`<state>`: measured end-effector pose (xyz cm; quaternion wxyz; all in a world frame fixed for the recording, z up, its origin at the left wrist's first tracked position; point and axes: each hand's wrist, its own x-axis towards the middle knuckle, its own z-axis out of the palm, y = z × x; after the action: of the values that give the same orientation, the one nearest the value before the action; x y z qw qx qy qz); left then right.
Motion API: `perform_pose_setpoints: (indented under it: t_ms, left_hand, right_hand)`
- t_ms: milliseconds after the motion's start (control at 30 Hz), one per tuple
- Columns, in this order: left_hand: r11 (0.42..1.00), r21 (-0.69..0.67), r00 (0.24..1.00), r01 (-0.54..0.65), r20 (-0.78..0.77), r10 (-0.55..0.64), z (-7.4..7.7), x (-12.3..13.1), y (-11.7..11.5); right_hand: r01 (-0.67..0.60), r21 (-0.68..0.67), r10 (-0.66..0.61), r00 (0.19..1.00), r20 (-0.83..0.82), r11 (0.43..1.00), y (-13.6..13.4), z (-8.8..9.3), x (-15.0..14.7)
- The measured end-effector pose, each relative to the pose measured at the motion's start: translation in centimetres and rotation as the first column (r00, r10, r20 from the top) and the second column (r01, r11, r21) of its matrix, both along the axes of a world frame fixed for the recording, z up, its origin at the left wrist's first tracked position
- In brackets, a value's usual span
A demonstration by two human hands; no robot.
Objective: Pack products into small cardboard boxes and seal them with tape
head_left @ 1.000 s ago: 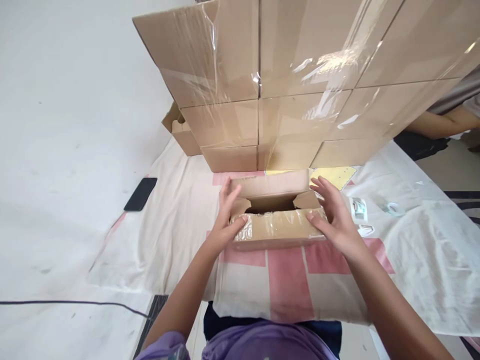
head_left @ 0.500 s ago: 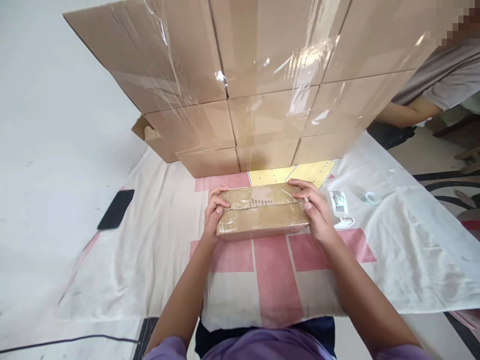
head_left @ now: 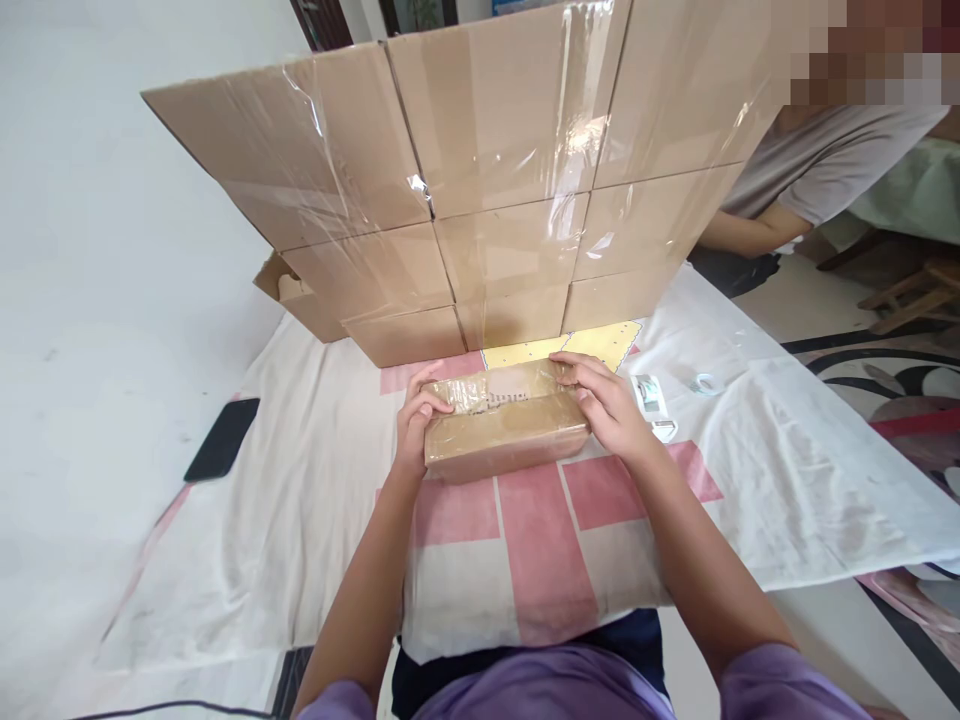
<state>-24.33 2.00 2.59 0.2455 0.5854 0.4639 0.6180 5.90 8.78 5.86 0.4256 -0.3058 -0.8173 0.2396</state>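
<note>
Nearest us, a cloth-covered counter in white and pink (head_left: 292, 540) spreads out on this side of our landmark, the small brown oblong cardboard box (head_left: 510, 435). The box sits crosswise on the counter, directly in front of us, top flaps folded down along an uneven middle seam under shiny tape.

Our left hand (head_left: 415, 418) is partly curled round the box's left end, thumb and fingers holding its upper edge. Our right hand (head_left: 600, 405) grips the other end, its fingers spread over the far right corner and thumb lower. To steady it well, we would press both ends evenly, so the flaps lie level along the seam, without squeezing hard enough to bow the walls. Whether the tape binds the seam, we cannot tell.

Left of the box lies a flat black phone (head_left: 223, 440); just to its right is a small white-and-teal item (head_left: 649, 398), with a pale ring-shaped roll (head_left: 705, 384) beyond. Behind the box rises a tall wall of brown taped cartons (head_left: 510, 140), so we would mind our knuckles there. Farthest right, past the box, a co-worker's grey sleeve (head_left: 825, 185) shows.
</note>
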Motion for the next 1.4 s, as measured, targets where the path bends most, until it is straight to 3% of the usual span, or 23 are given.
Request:
perform_pose_setpoints:
  t_ms: [133, 233, 300, 367, 433, 500, 567, 633, 733, 967, 1200, 1400]
  left_hand:
    - [0.998, -0.004, 0.995, -0.06, 0.078, 0.061, -0.6, 0.8, -0.6]
    - [0.994, -0.004, 0.97, -0.113, 0.218, 0.112, -1.5, 1.1, -0.8]
    - [0.992, -0.039, 0.952, -0.119, 0.279, 0.125, -1.9, 1.0, -0.9]
    - [0.99, -0.07, 0.946, -0.125, 0.293, 0.14, -2.0, 0.9, -0.9]
    - [0.987, -0.079, 0.948, -0.141, 0.276, 0.158, -1.9, 0.7, -1.0]
    - [0.986, -0.076, 0.951, -0.149, 0.261, 0.164, -1.8, 0.7, -1.1]
    - [0.99, -0.08, 0.949, -0.114, 0.286, 0.132, -1.8, 1.0, -1.2]
    - [0.994, -0.097, 0.926, -0.054, 0.367, 0.086, -2.0, 1.2, -1.3]
    - [0.991, -0.129, 0.888, -0.033, 0.452, 0.089, -2.6, 1.3, -1.4]
    - [0.985, -0.146, 0.905, -0.093, 0.4, 0.145, -3.3, 0.1, -1.0]
    - [0.99, -0.133, 0.878, -0.054, 0.466, 0.11, -1.9, 0.9, -0.7]
    - [0.988, -0.155, 0.845, -0.004, 0.528, 0.087, -1.0, 1.0, -0.5]
  right_hand:
    - [0.044, 0.003, -0.043, 0.995, -0.091, 0.999, -0.6, -0.7, -0.1]
    - [0.275, 0.008, -0.267, 0.939, -0.217, 0.961, -0.2, -0.8, 1.2]
    - [0.529, -0.103, -0.536, 0.803, -0.261, 0.842, 0.8, -0.7, 3.4]
    - [0.674, -0.316, -0.739, 0.652, -0.173, 0.668, 2.1, -0.9, 6.1]
    - [0.645, -0.543, -0.777, 0.629, -0.024, 0.538, 3.5, -1.6, 8.6]
    - [0.561, -0.677, -0.727, 0.684, 0.055, 0.476, 4.6, -2.7, 10.3]
    - [0.53, -0.68, -0.685, 0.726, 0.055, 0.507, 5.4, -3.9, 10.8]
    - [0.488, -0.641, -0.635, 0.772, 0.002, 0.592, 5.9, -5.0, 10.6]
    - [0.327, -0.659, -0.51, 0.855, -0.1, 0.678, 6.4, -6.0, 10.0]
    - [0.136, -0.706, -0.397, 0.892, -0.219, 0.695, 6.6, -6.5, 9.6]
    - [-0.083, -0.682, -0.285, 0.866, -0.41, 0.727, 6.3, -6.9, 7.8]
    - [-0.179, -0.679, -0.245, 0.843, -0.479, 0.712, 6.0, -7.1, 5.9]
